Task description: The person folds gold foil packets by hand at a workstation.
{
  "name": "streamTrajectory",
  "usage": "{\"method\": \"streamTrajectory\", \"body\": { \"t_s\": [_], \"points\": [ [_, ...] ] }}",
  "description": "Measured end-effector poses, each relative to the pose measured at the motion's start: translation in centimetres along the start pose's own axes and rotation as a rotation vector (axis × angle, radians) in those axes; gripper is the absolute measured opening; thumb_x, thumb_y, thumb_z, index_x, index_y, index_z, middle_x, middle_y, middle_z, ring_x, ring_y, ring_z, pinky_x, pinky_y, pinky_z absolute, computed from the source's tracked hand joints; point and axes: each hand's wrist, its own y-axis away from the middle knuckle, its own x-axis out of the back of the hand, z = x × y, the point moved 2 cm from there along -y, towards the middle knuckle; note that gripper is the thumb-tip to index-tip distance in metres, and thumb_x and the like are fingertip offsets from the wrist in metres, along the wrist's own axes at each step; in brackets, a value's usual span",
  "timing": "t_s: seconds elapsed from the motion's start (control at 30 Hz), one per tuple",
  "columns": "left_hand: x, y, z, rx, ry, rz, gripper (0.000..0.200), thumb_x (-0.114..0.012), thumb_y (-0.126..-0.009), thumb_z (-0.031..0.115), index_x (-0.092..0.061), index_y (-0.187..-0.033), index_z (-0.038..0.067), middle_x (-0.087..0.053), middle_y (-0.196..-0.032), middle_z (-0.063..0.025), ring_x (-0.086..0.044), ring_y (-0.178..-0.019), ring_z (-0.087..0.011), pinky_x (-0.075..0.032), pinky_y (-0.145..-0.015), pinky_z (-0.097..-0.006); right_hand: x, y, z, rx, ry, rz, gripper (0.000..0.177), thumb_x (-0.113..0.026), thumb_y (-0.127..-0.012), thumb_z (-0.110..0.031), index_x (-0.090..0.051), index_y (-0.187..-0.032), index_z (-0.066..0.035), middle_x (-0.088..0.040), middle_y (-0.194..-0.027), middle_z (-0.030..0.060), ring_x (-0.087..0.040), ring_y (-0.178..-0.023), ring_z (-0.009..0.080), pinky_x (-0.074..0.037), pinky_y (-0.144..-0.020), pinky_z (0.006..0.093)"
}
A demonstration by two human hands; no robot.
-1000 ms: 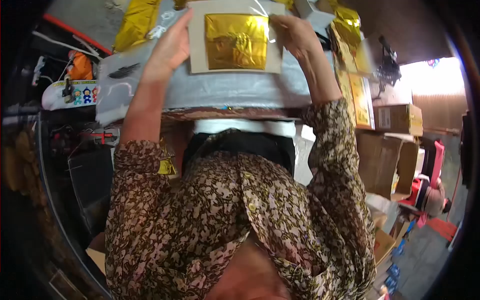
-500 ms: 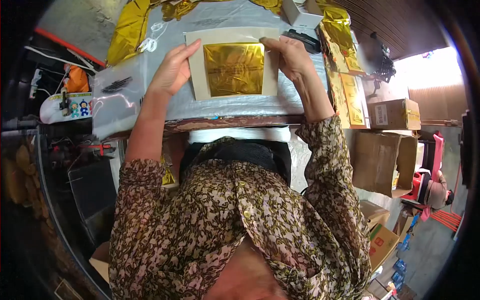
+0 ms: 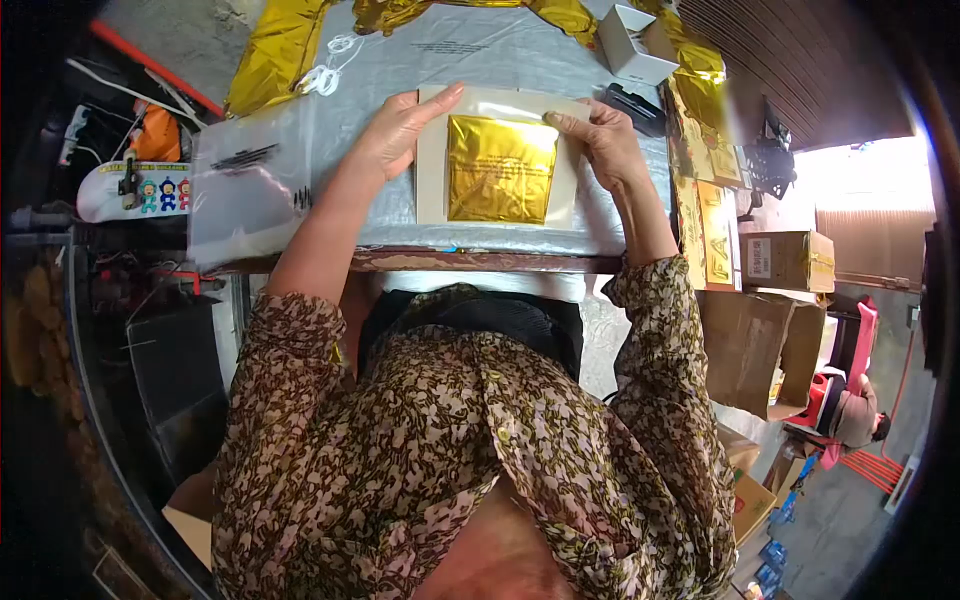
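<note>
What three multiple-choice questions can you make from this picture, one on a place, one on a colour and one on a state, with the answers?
1. Where does the gold foil square lie?
A. On the beige card
B. On the floor
C. In a drawer

2. What colour is the small box at the far right of the table?
A. Red
B. White
C. Green

3. How do the hands meet the card?
A. Both raised clear of it
B. Left hand flat at its left edge, right hand at its upper right corner
C. Both under the table

Answers:
1 A, since beige border shows on all sides of the foil.
2 B, since its walls are plainly white.
3 B, since the fingers of both hands lie on the card's edges.
</note>
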Motion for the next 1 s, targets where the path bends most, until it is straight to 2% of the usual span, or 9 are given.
{"method": "streamTrajectory", "body": {
  "t_s": [0.13,0.27,0.37,0.47,0.67,0.73,0.77,0.83,1.0],
  "points": [
    [1.9,-2.0,0.0,-0.077,-0.004,-0.16,0.034,-0.07,-0.101,0.021,-0.068,-0.129,0.001,-0.072,-0.124,-0.0079,-0.068,-0.115,-0.0165,-0.052,-0.101,-0.0318,0.4,-0.3,0.2,-0.09,0.033,0.002,0.021,-0.084,-0.086,-0.005,-0.076,-0.105,0.001,-0.078,-0.103,0.0116,-0.072,-0.087,0.0155,-0.058,-0.082,0.0264],
    [2.8,-3.3,-0.8,-0.02,-0.106,-0.172,0.034,-0.069,-0.101,0.017,-0.067,-0.131,0.001,-0.072,-0.126,-0.0076,-0.067,-0.116,-0.0157,-0.052,-0.102,-0.0317,1.7,-0.9,-0.1,-0.141,0.13,0.073,0.022,-0.083,-0.087,-0.005,-0.076,-0.107,0.0,-0.078,-0.1,0.0091,-0.072,-0.088,0.0142,-0.057,-0.083,0.0253],
    [2.8,-3.8,-0.9,0.004,-0.14,-0.164,0.035,-0.07,-0.101,0.017,-0.067,-0.132,0.004,-0.072,-0.126,-0.0075,-0.067,-0.115,-0.0154,-0.052,-0.102,-0.0311,2.2,-1.7,-0.4,0.027,0.241,-0.028,0.02,-0.083,-0.088,-0.008,-0.077,-0.105,-0.001,-0.076,-0.092,0.0008,-0.069,-0.082,0.0095,-0.056,-0.078,0.0237],
    [3.1,-4.4,-1.2,-0.012,-0.315,-0.152,0.036,-0.073,-0.098,0.015,-0.068,-0.131,0.001,-0.074,-0.121,-0.0055,-0.068,-0.111,-0.0141,-0.053,-0.098,-0.0297,2.6,-1.7,-1.1,0.037,0.471,-0.046,0.015,-0.085,-0.085,-0.007,-0.079,-0.098,-0.003,-0.074,-0.086,-0.0006,-0.064,-0.076,0.0065,-0.053,-0.071,0.0238],
    [3.4,-5.6,-1.4,-0.078,-0.679,-0.251,0.028,-0.073,-0.098,0.013,-0.073,-0.121,-0.002,-0.071,-0.123,-0.0055,-0.067,-0.11,-0.0136,-0.052,-0.099,-0.0277,2.6,-2.2,0.0,0.128,0.613,-0.072,0.009,-0.084,-0.085,-0.005,-0.078,-0.091,-0.002,-0.073,-0.088,-0.0005,-0.064,-0.078,0.0064,-0.053,-0.072,0.0243],
    [3.2,-5.5,-1.3,-0.291,-0.721,-0.291,0.02,-0.075,-0.096,0.011,-0.077,-0.112,0.001,-0.07,-0.116,-0.0035,-0.067,-0.106,-0.0137,-0.053,-0.095,-0.0275,2.7,-2.4,0.6,0.173,0.636,-0.095,0.01,-0.084,-0.085,-0.004,-0.077,-0.091,-0.001,-0.073,-0.088,-0.0001,-0.064,-0.078,0.0067,-0.054,-0.072,0.0248],
    [3.3,-5.5,-1.4,-0.285,-0.72,-0.291,0.02,-0.075,-0.096,0.011,-0.077,-0.112,0.001,-0.07,-0.116,-0.0035,-0.067,-0.106,-0.0137,-0.053,-0.095,-0.0275,2.8,-2.6,0.8,0.224,0.66,-0.119,0.01,-0.083,-0.085,-0.004,-0.077,-0.091,-0.001,-0.073,-0.088,0.0003,-0.065,-0.079,0.007,-0.054,-0.073,0.0253],
    [3.3,-4.9,-1.2,-0.595,-0.993,-0.296,0.017,-0.076,-0.092,0.009,-0.08,-0.108,0.004,-0.068,-0.108,-0.0022,-0.066,-0.1,-0.0142,-0.053,-0.089,-0.0275,2.9,-2.2,1.0,0.245,0.712,-0.111,0.01,-0.083,-0.085,-0.004,-0.076,-0.091,-0.001,-0.073,-0.088,0.0016,-0.066,-0.079,0.0084,-0.055,-0.074,0.0259],
    [3.1,-3.9,-0.9,-0.633,-1.032,-0.259,0.016,-0.076,-0.091,0.008,-0.081,-0.107,0.007,-0.067,-0.105,-0.0024,-0.065,-0.096,-0.0148,-0.052,-0.084,-0.0285,2.3,-1.3,0.8,0.399,0.824,-0.073,0.009,-0.081,-0.086,-0.004,-0.076,-0.093,-0.001,-0.073,-0.088,0.0067,-0.068,-0.079,0.0149,-0.056,-0.075,0.0286]
  ]
}}
